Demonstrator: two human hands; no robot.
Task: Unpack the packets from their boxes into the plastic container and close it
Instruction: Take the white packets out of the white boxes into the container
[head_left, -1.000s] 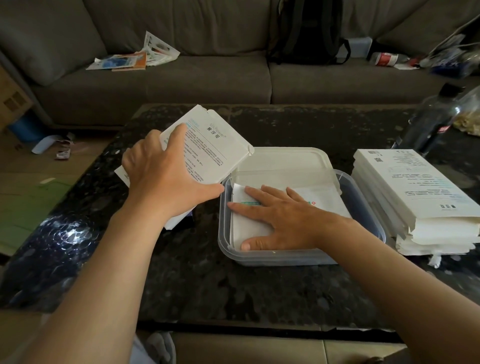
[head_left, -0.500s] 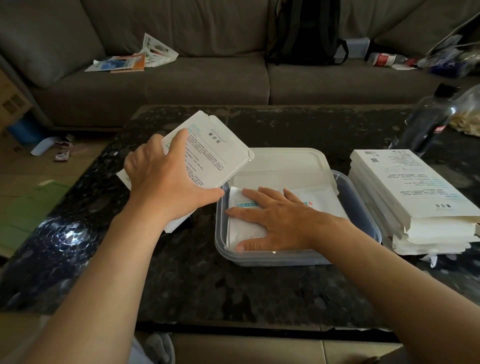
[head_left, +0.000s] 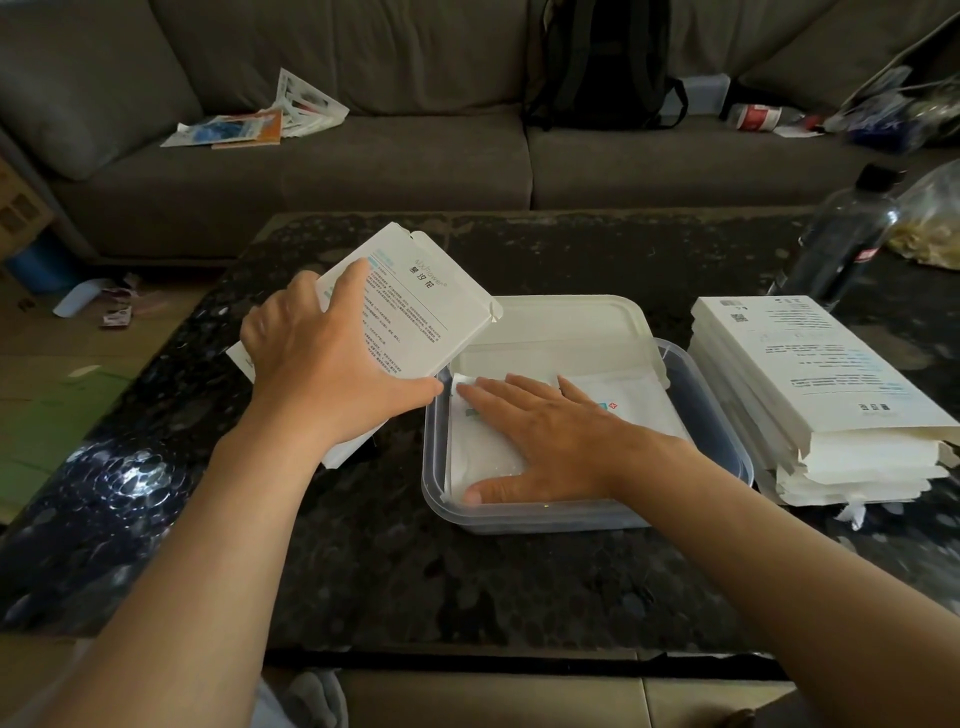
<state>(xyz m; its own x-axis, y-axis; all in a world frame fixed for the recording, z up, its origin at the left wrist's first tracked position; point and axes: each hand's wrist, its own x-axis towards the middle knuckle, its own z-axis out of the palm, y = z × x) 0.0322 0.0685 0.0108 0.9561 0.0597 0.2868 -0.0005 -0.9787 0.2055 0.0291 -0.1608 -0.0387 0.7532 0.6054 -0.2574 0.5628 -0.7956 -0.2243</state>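
Over the last second almost nothing moved. The person's left hand (head_left: 322, 364) still gripped a flat white box (head_left: 415, 301), fingers over its printed face and thumb along its lower edge, tilted with one corner over the left rim of the plastic container (head_left: 727, 441). The right hand (head_left: 550, 441) stayed spread flat, pressing the white packets (head_left: 639, 405) down inside the container. The lid (head_left: 571, 322) lay just behind it on the dark tabletop (head_left: 467, 582). This box looked emptied and ready to set aside. A stack of boxes (head_left: 810, 384) waited to the right, so much unpacking probably remained.
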